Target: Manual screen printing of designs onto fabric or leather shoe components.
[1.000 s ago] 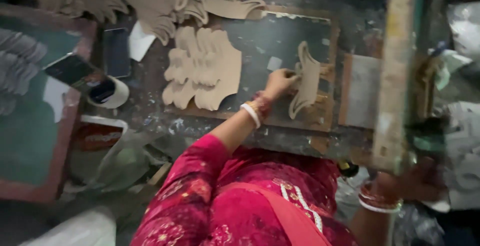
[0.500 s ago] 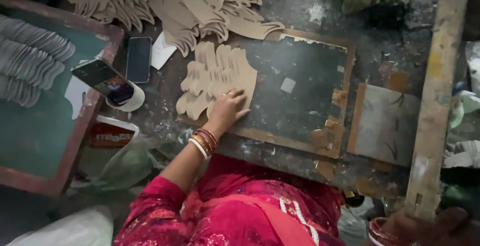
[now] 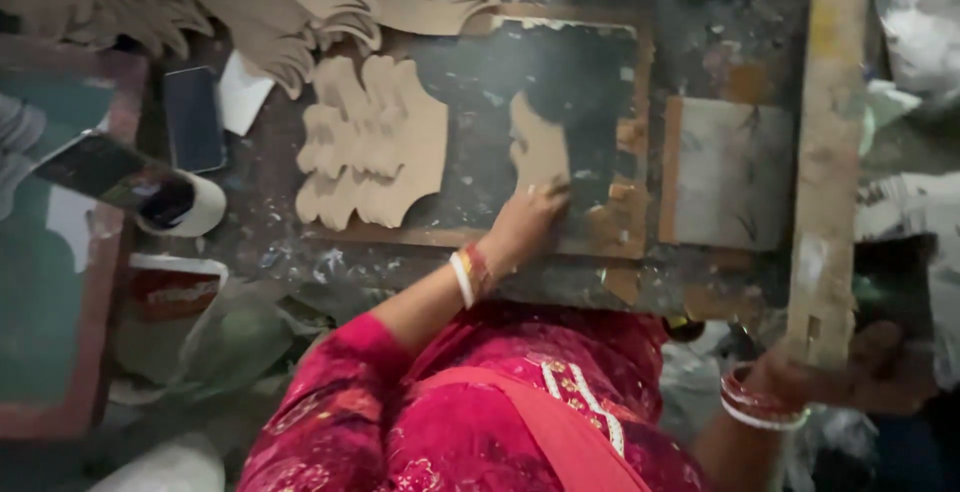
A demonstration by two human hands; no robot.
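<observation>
Two dark phones [image 3: 193,117] at nine o'clock, one propped on white tape roll [image 3: 203,210]. Stack of tan scalloped cardboard cutouts [image 3: 372,142], count unclear. Left hand [image 3: 528,220] fingertips pinching single tan cutout [image 3: 540,152] on dark framed board [image 3: 610,242]. Right hand [image 3: 850,367] at four o'clock, blurred, gripping yellowish wooden frame bar [image 3: 828,152].

A stack of cutouts [image 3: 375,142] is laid on the left of the framed board [image 3: 480,202], a single cutout [image 3: 540,152] is pinned at its middle by the left hand [image 3: 525,227], and a phone [image 3: 193,118] is set further left.
</observation>
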